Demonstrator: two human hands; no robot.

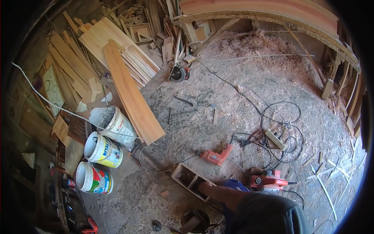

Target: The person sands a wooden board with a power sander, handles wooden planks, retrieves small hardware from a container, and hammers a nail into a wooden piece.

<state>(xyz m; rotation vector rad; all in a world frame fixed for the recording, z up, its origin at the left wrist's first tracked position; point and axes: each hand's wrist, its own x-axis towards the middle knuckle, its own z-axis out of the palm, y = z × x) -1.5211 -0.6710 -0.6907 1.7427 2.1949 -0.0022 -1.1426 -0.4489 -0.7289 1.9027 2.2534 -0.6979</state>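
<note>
My right hand (202,187) reaches down into a narrow wooden box (181,168) with dividers, which lies on the dusty floor. Its fingers are hidden inside the compartment, so what they hold, if anything, does not show. The bare forearm comes out of a grey sleeve (265,210) and passes over blue trousers (237,185). Just past the box lies a red power drill (216,156). Beside my arm rests a larger red power tool (269,180). A dark round object (191,219) with a wood piece across it sits below the box. My left hand is out of view.
Three buckets, white and grey (121,128), yellow (109,153) and multicoloured (99,179), stand on the left. Planks (132,91) lean and pile behind them. Tangled black cables (286,124) cross the right floor. Another power tool (179,73) lies farther back near wood shavings (261,48).
</note>
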